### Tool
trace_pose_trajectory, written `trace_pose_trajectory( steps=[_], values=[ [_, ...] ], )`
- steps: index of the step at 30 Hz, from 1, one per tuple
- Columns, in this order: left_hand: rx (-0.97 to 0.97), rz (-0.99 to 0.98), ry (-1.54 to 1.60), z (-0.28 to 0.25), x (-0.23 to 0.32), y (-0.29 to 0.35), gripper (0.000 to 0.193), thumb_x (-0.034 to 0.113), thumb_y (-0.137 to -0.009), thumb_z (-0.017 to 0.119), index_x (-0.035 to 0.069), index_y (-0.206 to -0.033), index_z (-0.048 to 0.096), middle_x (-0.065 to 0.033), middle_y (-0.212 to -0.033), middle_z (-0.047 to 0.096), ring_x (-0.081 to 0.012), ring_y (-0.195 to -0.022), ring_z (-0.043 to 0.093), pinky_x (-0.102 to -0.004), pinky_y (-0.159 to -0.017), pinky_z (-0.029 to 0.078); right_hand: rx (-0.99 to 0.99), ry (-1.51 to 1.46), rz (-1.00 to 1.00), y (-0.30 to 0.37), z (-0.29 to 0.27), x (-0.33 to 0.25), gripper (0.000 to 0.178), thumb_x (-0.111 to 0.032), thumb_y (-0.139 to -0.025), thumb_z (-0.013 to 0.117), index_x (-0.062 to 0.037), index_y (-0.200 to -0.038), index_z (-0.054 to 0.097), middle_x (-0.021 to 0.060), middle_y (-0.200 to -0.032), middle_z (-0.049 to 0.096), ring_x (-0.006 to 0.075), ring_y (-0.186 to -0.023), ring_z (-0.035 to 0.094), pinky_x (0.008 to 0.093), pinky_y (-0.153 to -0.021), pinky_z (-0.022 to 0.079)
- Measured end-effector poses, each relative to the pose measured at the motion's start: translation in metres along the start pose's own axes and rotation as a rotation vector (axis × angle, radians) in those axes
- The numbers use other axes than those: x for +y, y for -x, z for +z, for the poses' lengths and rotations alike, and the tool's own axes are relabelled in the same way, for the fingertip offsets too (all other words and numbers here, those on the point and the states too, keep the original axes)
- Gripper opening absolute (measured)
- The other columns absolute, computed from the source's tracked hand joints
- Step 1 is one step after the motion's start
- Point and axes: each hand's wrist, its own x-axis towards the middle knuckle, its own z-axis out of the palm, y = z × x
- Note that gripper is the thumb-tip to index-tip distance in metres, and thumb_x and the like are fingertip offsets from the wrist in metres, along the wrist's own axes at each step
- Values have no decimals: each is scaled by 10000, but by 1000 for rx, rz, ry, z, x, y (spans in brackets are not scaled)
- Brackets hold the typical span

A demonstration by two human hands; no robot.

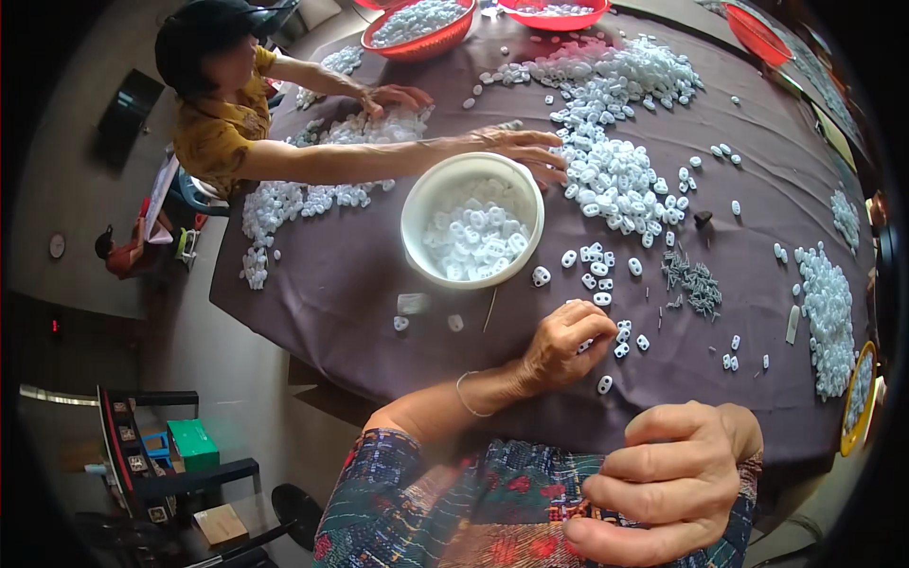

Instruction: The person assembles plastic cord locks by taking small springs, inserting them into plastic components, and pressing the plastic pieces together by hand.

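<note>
My left hand (573, 346) rests low over the cloth with its fingers curled together. A bit of white shows between thumb and fingers, but I cannot tell whether it is held. Beside it lie small white oval plastic pieces with two holes (622, 349). My right hand (668, 478) is raised close to me above my lap, fingers curled inward; what they may hold is hidden. Past my left hand stands a white plastic bowl (417, 257), partly filled with the same pieces. A small heap of short grey pins (696, 286) lies to the right of more loose pieces.
A co-worker (213, 123) at the far left reaches across with both hands among piles of white pieces (606, 175). Red baskets (426, 43) stand along the back. Another pile (826, 317) and a yellow-rimmed tray (846, 426) are at the right edge. Dark cloth (379, 331) covers the table.
</note>
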Motion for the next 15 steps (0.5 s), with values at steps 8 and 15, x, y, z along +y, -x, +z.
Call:
trace_pose_trajectory(
  steps=[8,15],
  values=[
    [36,59,-309,-10,2,2,206,-24,-635,691,69,-799,608,-52,-789,612,-229,-732,557,-335,-681,435,254,113,-109,-1,2,-10,145,-110,-726,646,11,-805,635,80,-698,605,166,-576,563,273,-475,431],
    [91,7,-294,-16,-4,4,187,-63,-653,662,42,-799,609,-92,-791,608,-263,-764,585,-346,-678,467,224,228,-34,12,-20,-27,136,-77,-714,623,-3,-827,635,84,-736,612,185,-620,583,295,-481,460]
  ],
)
